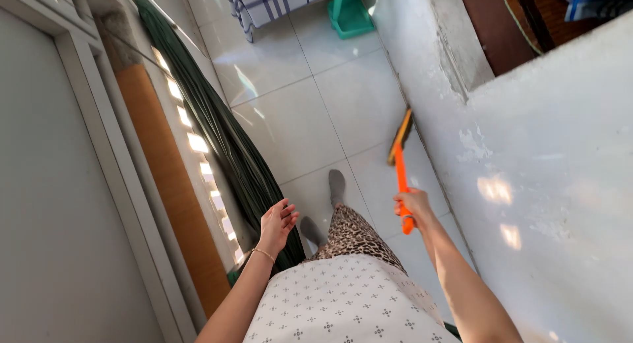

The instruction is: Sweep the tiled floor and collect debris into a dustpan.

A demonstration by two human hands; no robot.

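My right hand (412, 206) grips the orange handle of a broom (401, 171). Its dark bristle head (401, 129) rests on the white tiled floor (310, 112), close against the base of the white wall (547, 171) on the right. My left hand (277, 224) hangs free at my side with fingers spread, holding nothing, near a dark green folded fabric (231, 145). My feet in grey socks (336, 185) stand on the tiles below.
The green fabric runs along a wall with a wooden strip (165, 178) on the left. A checked cloth (270, 3) and a green plastic stand (349, 13) lie at the far end. A dark wooden frame (501, 27) sits in the wall's opening.
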